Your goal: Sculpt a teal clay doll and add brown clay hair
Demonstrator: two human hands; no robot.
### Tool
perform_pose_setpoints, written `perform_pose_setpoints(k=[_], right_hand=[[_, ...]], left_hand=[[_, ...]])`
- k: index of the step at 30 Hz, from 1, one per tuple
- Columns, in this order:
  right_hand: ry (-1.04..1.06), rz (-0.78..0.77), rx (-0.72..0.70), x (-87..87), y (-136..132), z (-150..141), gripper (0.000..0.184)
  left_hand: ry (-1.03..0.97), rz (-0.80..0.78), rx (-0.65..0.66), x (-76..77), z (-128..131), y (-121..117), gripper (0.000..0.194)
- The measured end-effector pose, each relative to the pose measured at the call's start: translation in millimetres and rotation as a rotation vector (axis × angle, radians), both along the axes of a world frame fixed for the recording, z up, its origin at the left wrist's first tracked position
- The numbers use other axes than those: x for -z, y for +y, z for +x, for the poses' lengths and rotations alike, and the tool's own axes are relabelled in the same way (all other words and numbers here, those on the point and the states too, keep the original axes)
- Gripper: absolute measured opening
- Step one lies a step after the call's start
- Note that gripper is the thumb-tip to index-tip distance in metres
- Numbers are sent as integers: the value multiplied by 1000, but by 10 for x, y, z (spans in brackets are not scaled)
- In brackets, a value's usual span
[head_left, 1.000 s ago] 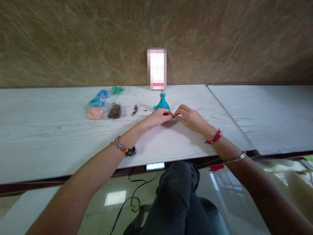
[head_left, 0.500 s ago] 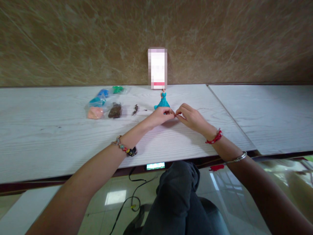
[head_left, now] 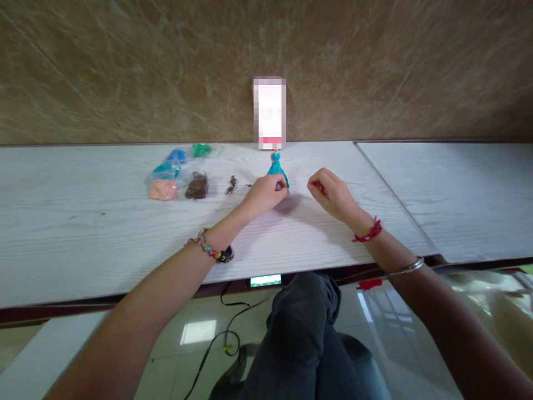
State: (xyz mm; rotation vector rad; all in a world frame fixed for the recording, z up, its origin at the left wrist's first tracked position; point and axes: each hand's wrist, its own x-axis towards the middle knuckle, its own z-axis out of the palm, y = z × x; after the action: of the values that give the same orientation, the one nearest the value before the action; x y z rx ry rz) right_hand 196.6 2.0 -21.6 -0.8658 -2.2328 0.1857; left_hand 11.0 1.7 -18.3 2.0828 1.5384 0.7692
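A small clay doll [head_left: 275, 165] in a turquoise dress stands on the white table, its top overlapping the lower edge of the pixelated screen. My left hand [head_left: 268, 191] is closed at the lower skirt, thumb and fingers on it, covering its lower left part. To the right and apart from the doll, my right hand [head_left: 331, 194] hovers with its fingers curled and fingertips together; whatever may be in them is too small to make out. Left of my left hand lie dark brown clay scraps [head_left: 231, 184] and a bag of brown clay [head_left: 197, 185].
Bags of peach clay [head_left: 163, 189], turquoise clay [head_left: 166, 169], blue clay [head_left: 176, 156] and green clay [head_left: 201, 150] lie at the left. A phone-like screen [head_left: 270, 111] leans against the marbled wall. A lit device [head_left: 265, 280] sits below the table's front edge; a black cable [head_left: 227, 333] trails on the floor.
My hands, whose fingertips met in front of the skirt, have parted. The right moved away to the right, fingers curling. The doll has turned and shifted slightly left with my left hand.
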Motion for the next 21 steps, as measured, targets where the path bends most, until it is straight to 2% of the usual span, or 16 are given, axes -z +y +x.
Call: perform_pose_setpoints(k=[2, 4, 9, 11, 13, 16, 19, 21], right_hand=[[-32, -18, 9, 19, 22, 4, 13], [-113, -49, 8, 64, 52, 5, 15], [-298, -65, 19, 172, 86, 23, 24], [-344, -52, 28, 169, 64, 48, 25], [-387, -40, 21, 142, 31, 82, 26], [-431, -24, -7, 98, -9, 135, 28], [-438, -1, -22, 79, -22, 162, 29], [-440, 9, -30, 74, -27, 162, 29]], left_hand=[[162, -34, 32, -52, -55, -19, 9], [234, -92, 93, -121, -94, -43, 10], [268, -272, 304, -308, -222, -49, 15], [245, -327, 341, -372, -329, -21, 15], [269, -369, 284, -420, -456, 16, 15], [376, -334, 68, -437, -624, 74, 13], [472, -237, -159, -369, -710, 134, 13], [549, -216, -249, -305, -723, 168, 14]])
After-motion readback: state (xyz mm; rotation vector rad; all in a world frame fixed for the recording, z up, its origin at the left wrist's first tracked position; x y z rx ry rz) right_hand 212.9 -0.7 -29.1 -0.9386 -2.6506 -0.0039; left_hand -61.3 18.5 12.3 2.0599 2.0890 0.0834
